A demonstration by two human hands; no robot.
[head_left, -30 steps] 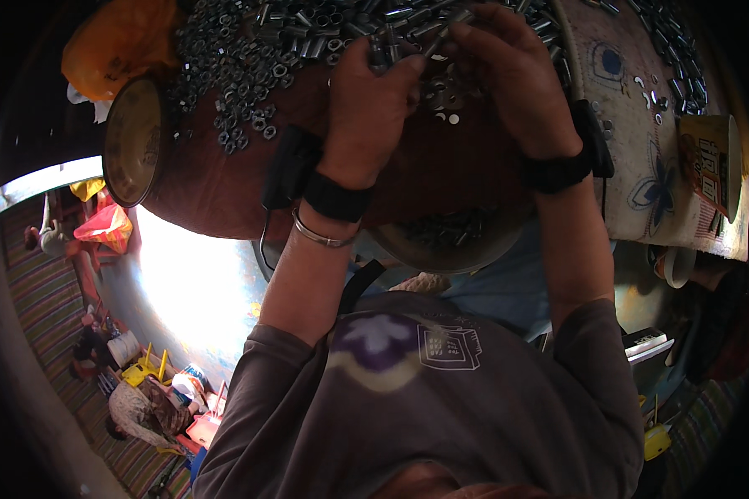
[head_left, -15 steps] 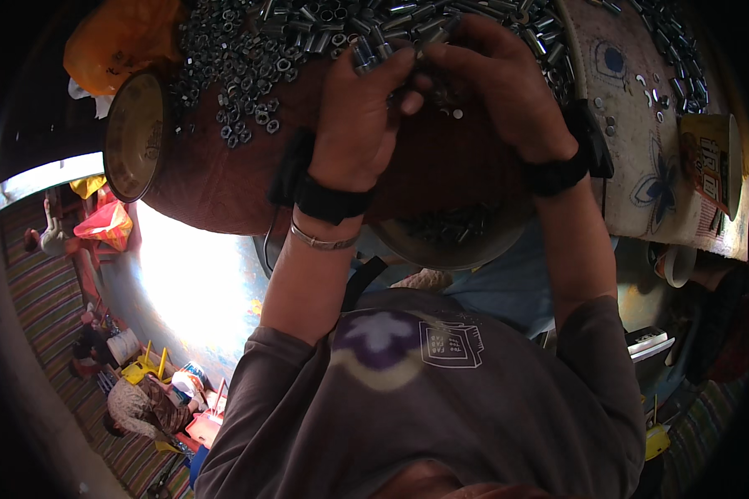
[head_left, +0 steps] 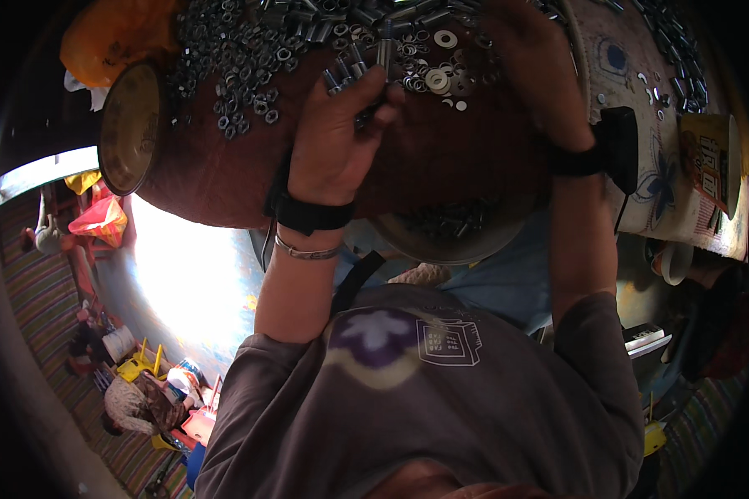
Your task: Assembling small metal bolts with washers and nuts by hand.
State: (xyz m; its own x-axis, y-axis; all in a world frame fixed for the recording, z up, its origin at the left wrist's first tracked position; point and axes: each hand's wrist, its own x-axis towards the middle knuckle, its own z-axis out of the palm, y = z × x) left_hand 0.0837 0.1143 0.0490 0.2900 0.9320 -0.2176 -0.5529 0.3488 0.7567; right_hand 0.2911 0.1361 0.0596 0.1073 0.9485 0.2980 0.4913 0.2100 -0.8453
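My left hand (head_left: 334, 137) is closed around several shiny bolts (head_left: 347, 70), whose metal ends stick up past the thumb. My right hand (head_left: 543, 75) reaches to the far edge of the picture, over the right side of the metal parts. Its fingers are smeared and dark, so what they touch is hidden. Between the hands lie flat washers (head_left: 437, 80) in a loose scatter. A heap of hex nuts (head_left: 245, 79) spreads to the left of my left hand. Metal sleeves (head_left: 318, 32) are piled along the far side.
A brown-red cloth surface (head_left: 441, 158) bears the parts. Below its near edge, a bowl (head_left: 429, 255) holds more dark metal pieces. At left stand a tilted bowl (head_left: 108, 141) and an orange bag (head_left: 112, 41). A printed paper tub (head_left: 711, 162) sits on the patterned cloth at right.
My hands have parted: the right moved away to the far right, the left drew slightly nearer and left with the bolts. The washers between them have come into view.
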